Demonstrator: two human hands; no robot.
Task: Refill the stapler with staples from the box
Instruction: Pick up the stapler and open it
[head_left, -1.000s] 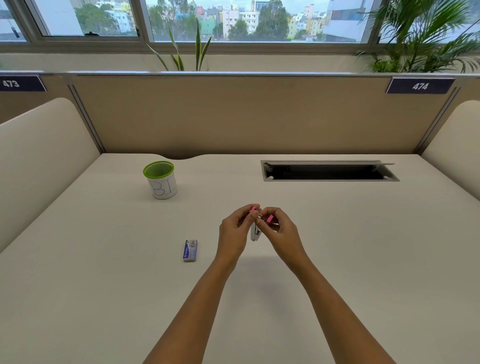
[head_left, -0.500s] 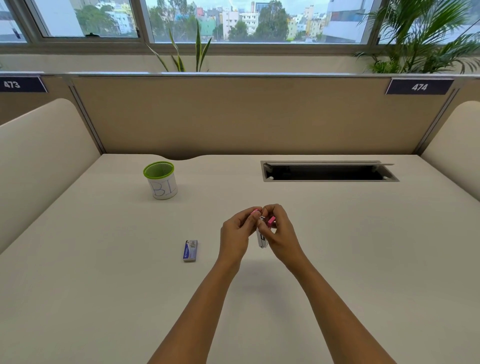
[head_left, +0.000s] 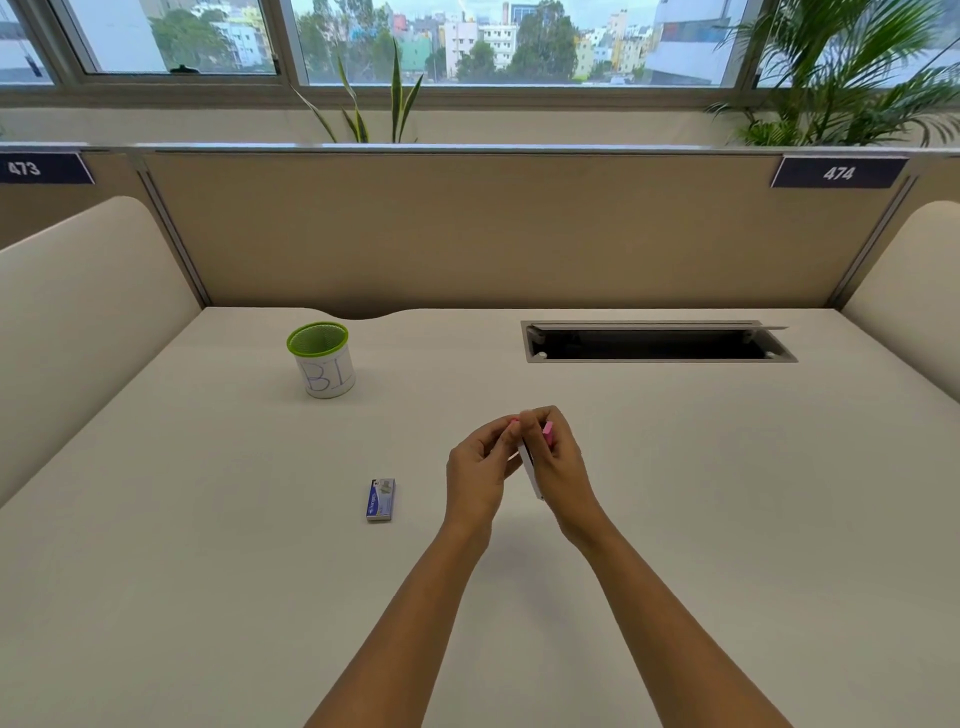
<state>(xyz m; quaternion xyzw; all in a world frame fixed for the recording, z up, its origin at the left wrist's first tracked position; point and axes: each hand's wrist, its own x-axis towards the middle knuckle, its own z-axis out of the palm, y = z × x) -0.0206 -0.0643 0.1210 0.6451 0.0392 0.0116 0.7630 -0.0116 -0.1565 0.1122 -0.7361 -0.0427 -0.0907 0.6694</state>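
A small pink and white stapler (head_left: 531, 465) is held upright above the middle of the desk, between both hands. My left hand (head_left: 480, 467) pinches its upper pink end with the fingertips. My right hand (head_left: 558, 462) wraps around its right side, with a pink part showing at the fingers. Most of the stapler is hidden by my fingers. The small blue box of staples (head_left: 381, 499) lies flat on the desk, left of my left hand and apart from it.
A green-rimmed white cup (head_left: 320, 359) stands at the back left of the beige desk (head_left: 208, 571). An open cable slot (head_left: 654, 343) is set into the desk at the back right. Padded partitions close the left, right and rear sides.
The stapler has turned more upright and its white body now points down toward me. Both hands have closed in tighter around its top. The staple box has not moved.
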